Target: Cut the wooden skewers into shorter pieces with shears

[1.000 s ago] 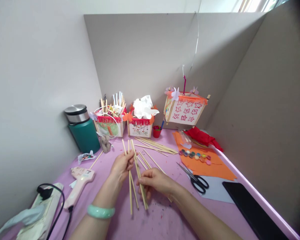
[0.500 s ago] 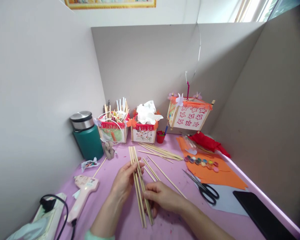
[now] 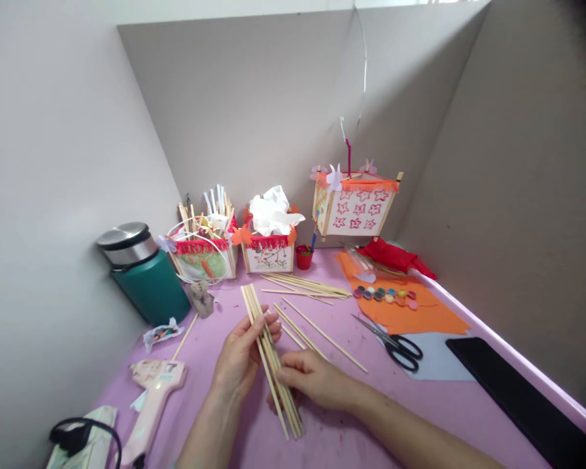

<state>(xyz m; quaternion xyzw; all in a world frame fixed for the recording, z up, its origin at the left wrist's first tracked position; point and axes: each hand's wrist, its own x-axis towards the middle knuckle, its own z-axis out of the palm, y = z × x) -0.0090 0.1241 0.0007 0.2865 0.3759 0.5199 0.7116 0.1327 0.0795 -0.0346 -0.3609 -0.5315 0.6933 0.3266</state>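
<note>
Both my hands hold one bundle of several thin wooden sticks (image 3: 256, 312) above the purple table (image 3: 351, 404). My left hand (image 3: 239, 358) grips the bundle from the left, fingers curled round its middle. My right hand (image 3: 310, 384) pinches the lower part from the right. The sticks lie close together and point away from me, slightly to the left. More loose sticks (image 3: 307, 286) lie on the table just beyond my hands.
A pink glue gun (image 3: 151, 397) and a power strip (image 3: 85, 443) lie at the left. A green flask (image 3: 144, 273), two decorated boxes (image 3: 202, 251), a hanging paper lantern (image 3: 354, 205), paint pots (image 3: 385, 296), orange paper (image 3: 420, 316), scissors (image 3: 393, 342) and a black tablet (image 3: 512, 397) are around.
The sticks were spread apart between my hands a second ago; now they are gathered into one tight bundle. The view has shifted slightly.
</note>
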